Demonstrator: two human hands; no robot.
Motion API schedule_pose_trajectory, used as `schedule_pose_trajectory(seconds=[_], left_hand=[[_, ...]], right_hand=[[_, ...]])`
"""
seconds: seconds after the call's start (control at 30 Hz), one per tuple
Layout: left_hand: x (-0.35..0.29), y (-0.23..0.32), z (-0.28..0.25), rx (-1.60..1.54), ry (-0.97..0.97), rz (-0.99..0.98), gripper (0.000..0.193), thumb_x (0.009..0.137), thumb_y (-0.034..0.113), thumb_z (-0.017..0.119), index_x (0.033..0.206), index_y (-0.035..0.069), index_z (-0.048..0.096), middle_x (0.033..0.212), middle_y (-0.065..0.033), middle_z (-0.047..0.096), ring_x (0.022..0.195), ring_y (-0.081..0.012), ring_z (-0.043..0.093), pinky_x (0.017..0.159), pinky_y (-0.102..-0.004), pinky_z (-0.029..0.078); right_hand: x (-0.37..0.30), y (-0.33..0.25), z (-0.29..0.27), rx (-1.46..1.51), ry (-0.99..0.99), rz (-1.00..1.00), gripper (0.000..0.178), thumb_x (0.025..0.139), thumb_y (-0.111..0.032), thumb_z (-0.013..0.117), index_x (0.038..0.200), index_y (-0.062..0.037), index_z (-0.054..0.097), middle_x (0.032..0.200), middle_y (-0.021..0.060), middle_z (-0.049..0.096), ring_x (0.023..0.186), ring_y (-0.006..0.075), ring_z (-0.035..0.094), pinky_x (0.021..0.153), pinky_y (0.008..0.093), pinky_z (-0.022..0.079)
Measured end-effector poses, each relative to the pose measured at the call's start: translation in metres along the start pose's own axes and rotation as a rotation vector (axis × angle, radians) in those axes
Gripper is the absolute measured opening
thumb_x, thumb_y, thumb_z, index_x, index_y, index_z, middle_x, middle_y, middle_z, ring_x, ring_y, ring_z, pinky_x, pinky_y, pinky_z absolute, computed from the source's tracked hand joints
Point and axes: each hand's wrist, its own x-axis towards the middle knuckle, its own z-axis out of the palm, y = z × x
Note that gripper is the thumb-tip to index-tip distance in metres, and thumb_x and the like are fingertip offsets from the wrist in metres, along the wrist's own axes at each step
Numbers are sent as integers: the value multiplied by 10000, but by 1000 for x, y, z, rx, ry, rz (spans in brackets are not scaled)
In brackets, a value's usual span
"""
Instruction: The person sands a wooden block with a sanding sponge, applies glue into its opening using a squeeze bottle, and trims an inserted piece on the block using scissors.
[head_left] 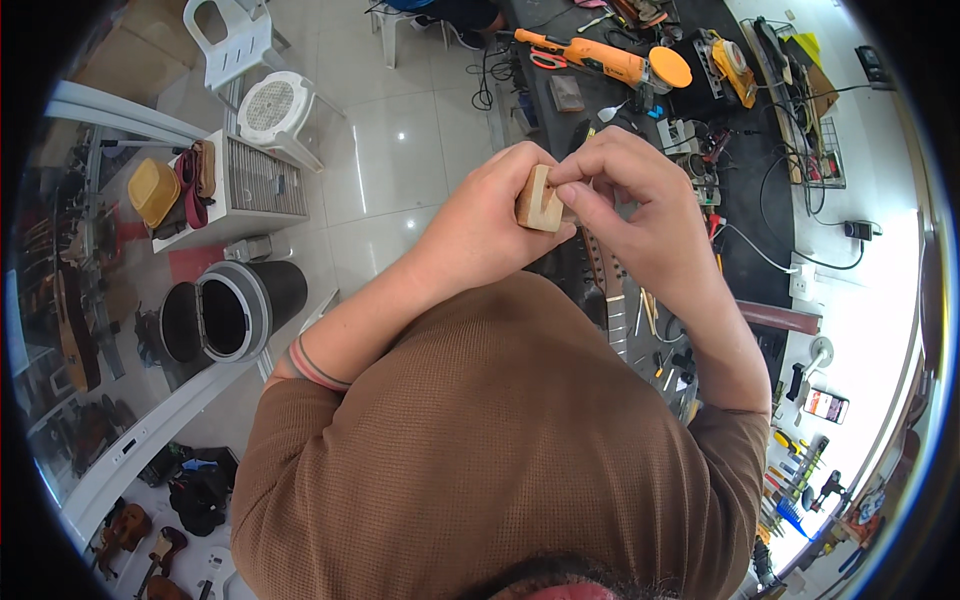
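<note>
Up in front of my chest, my left hand (487,215) is wrapped round a small block of pale wood (549,216) with a notch or slot in its face. My right hand (645,205) meets the block from the other side, thumb and index finger pinched together at its edge. Whatever lies between those fingertips, if anything, is too small or hidden to make out. Beyond and below my right hand, a stringed instrument's neck (616,318) with its headstock lies on the dark workbench (742,205).
On the bench's far part lie an orange power tool (610,60), a sanding block (566,93) and red-handled scissors (548,60). Cables and hand tools line the right wall. To the left stand a black bin (275,290), a white stool (275,108) and a white chair (232,45). Another person sits at the top.
</note>
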Motion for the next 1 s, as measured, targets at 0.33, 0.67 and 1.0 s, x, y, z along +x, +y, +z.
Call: schedule_pose_trajectory(seconds=[0.33, 0.67, 1.0], left_hand=[[1, 1, 3, 43, -2, 12, 353, 958, 138, 930, 1135, 78, 630, 1031, -41, 727, 953, -160, 702, 845, -363, 583], [1, -1, 5, -20, -14, 7, 356, 961, 117, 933, 1163, 75, 642, 1043, -32, 725, 969, -137, 691, 861, -348, 578], [1, -2, 4, -33, -17, -1, 369, 960, 111, 933, 1204, 72, 658, 1066, -27, 734, 993, -132, 695, 882, -341, 580]], right_hand=[[-1, 2, -4, -43, -25, 25, 107, 955, -76, 834, 1050, -51, 792, 925, 45, 673, 752, 184, 609, 719, 351, 529], [-5, 7, -4, 42, -8, 34, 108, 961, -101, 850, 1049, -55, 809, 930, 36, 682, 757, 174, 598, 727, 354, 519], [-13, 7, 3, -24, 93, -90, 164, 986, -15, 796, 1138, -66, 827, 1011, 63, 731, 827, 224, 679, 745, 353, 551]])
